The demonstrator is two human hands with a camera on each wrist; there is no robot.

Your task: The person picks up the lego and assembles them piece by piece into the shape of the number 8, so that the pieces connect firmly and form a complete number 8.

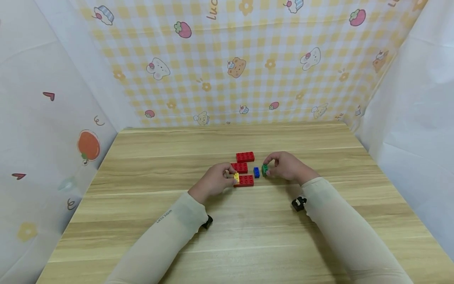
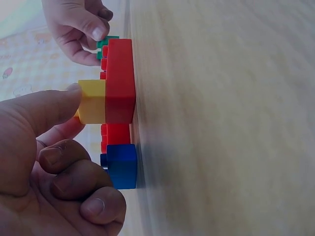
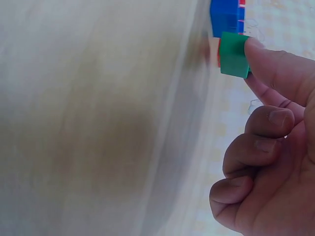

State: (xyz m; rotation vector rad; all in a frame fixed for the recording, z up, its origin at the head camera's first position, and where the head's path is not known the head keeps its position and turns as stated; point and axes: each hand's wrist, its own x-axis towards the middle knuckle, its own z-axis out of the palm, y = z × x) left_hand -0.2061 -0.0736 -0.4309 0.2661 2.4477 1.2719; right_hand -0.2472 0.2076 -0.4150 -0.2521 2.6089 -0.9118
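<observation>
My left hand (image 1: 214, 180) pinches a small yellow brick (image 2: 92, 102) between thumb and index finger. The yellow brick sits on the left end of the nearest red brick (image 1: 246, 180), its studs by the thumb. The other left fingers are curled beside a blue brick (image 2: 122, 166), which the hand hides in the head view. My right hand (image 1: 286, 166) grips a small green brick (image 3: 234, 55) between thumb and index finger, the remaining fingers curled in. Just left of the green brick stands another small blue brick (image 1: 256, 172).
Two more red bricks lie behind the nearest one: a middle red brick (image 1: 240, 167), partly covered by the left hand, and a far red brick (image 1: 245, 157). All rest on a wood-grain table (image 1: 248, 236). A patterned cloth (image 1: 248, 94) hangs behind, with white sheets at both sides.
</observation>
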